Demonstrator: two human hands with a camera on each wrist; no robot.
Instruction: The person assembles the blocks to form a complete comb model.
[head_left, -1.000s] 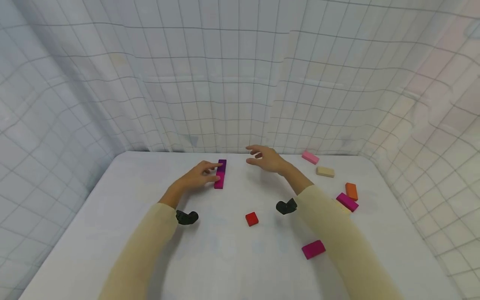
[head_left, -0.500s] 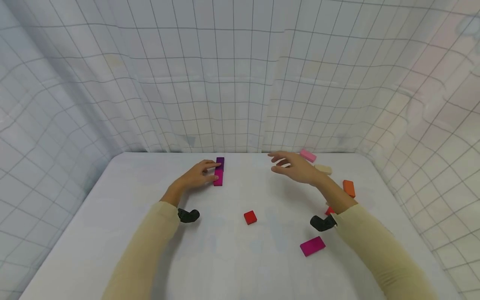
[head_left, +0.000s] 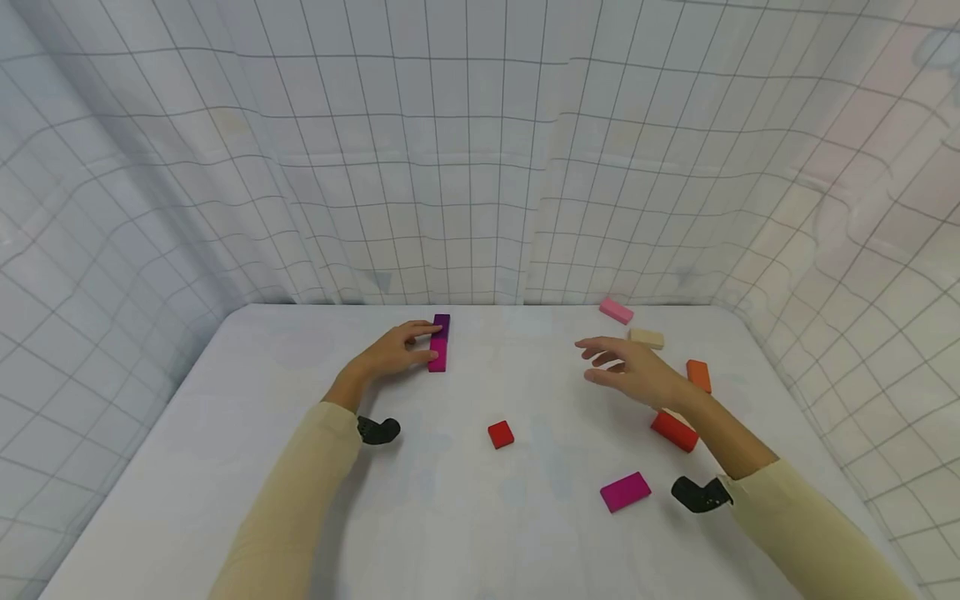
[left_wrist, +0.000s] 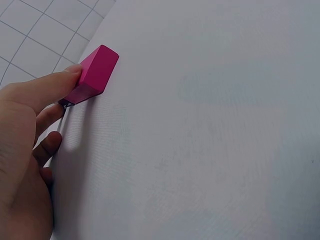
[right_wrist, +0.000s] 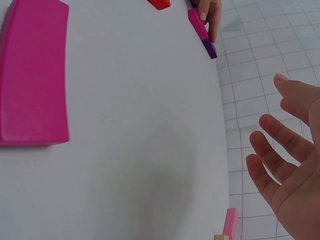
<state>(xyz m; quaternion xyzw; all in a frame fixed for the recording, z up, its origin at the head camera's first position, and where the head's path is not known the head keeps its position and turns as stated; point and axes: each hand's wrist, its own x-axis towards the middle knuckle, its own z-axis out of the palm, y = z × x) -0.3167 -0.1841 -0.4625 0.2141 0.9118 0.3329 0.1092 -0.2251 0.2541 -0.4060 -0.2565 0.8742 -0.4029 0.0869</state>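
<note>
My left hand (head_left: 390,348) rests beside a purple block (head_left: 442,326) and a magenta block (head_left: 438,356) that stand end to end. Its index finger touches the purple one, and its thumb lies against the magenta one (left_wrist: 96,72), as the left wrist view also shows. Over the table's right half hovers my right hand (head_left: 633,371), fingers loosely bent and apart, holding nothing. Just below its wrist is a red block (head_left: 675,432); a cream block (head_left: 647,337) lies behind the hand. The right wrist view shows this hand (right_wrist: 295,155) in the air.
A small red block (head_left: 501,434) lies mid-table, with another magenta block (head_left: 626,492) nearer the front right. Pink (head_left: 617,311) and orange (head_left: 698,376) blocks lie at the right. Gridded white curtain (head_left: 480,167) rises behind the table and along both sides.
My right hand has moved right and nearer to me, away from the middle of the far edge, uncovering the red block by its wrist. My left hand has stayed at the two blocks.
</note>
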